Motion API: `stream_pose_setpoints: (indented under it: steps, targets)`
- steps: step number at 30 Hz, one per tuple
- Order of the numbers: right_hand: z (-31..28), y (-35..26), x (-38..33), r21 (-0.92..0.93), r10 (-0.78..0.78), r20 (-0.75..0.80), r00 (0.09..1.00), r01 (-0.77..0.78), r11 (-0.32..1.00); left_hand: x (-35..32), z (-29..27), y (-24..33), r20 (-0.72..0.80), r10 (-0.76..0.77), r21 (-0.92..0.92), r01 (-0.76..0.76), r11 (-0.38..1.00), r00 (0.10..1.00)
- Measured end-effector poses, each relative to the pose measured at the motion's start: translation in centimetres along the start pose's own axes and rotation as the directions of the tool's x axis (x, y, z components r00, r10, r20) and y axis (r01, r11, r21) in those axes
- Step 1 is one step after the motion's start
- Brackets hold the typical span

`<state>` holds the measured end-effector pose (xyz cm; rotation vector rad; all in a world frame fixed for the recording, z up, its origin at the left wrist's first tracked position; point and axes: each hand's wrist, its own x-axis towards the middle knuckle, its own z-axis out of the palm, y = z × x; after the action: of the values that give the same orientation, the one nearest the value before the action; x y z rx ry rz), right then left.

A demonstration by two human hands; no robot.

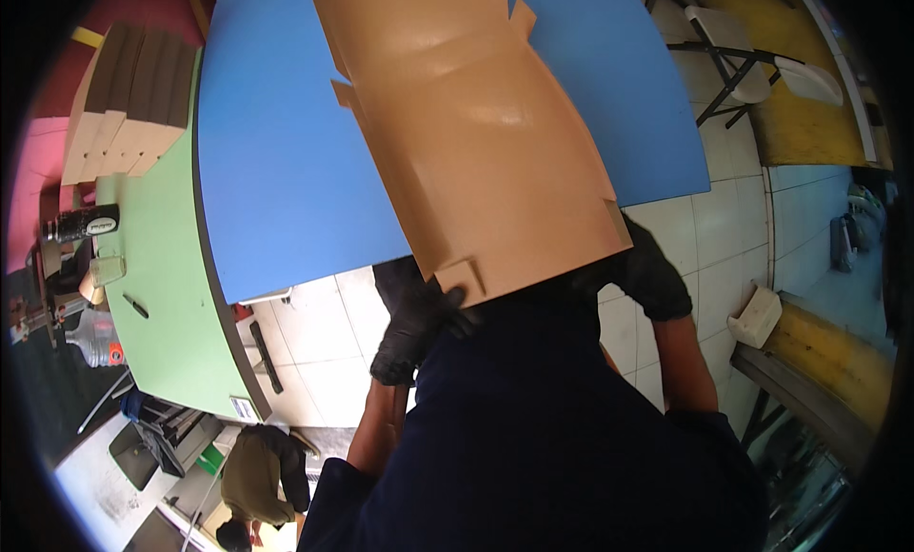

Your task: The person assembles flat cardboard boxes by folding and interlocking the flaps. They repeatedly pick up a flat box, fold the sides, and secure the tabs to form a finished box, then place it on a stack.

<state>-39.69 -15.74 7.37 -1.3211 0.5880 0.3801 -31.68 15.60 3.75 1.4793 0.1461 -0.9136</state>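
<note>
While the gloved fingers of the left hand (416, 325) curl over a small tab at the near left corner of the flat cardboard box blank (466, 143), the right hand (652, 271), also in a black glove, grips the near right corner, its fingertips mostly hidden behind the edge. Judging by the sheet, folding has barely begun: every flap lies open and no wall stands. It stretches away from both hands over the blue table (276, 162).
</note>
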Motion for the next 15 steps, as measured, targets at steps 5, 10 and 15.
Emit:
stream_pose_setpoints:
  steps: [5,10,15]
  targets:
    - [1.6,4.1,0.6,-0.197,-0.495,-0.273,0.825,0.456,0.868,3.0,3.4,-2.6,0.485,0.169,-0.178,-0.092,0.98,0.858]
    - [-5.8,-1.7,-6.0,-0.33,-0.25,-0.378,0.891,0.123,0.936,2.5,4.8,4.4,0.709,0.519,-0.025,-0.719,0.695,0.477]
    - [-13.0,-13.1,-19.2,-0.821,-0.537,-0.563,0.628,-0.347,0.454,-2.5,12.4,20.1,0.578,0.816,0.371,-0.892,-0.256,0.006]
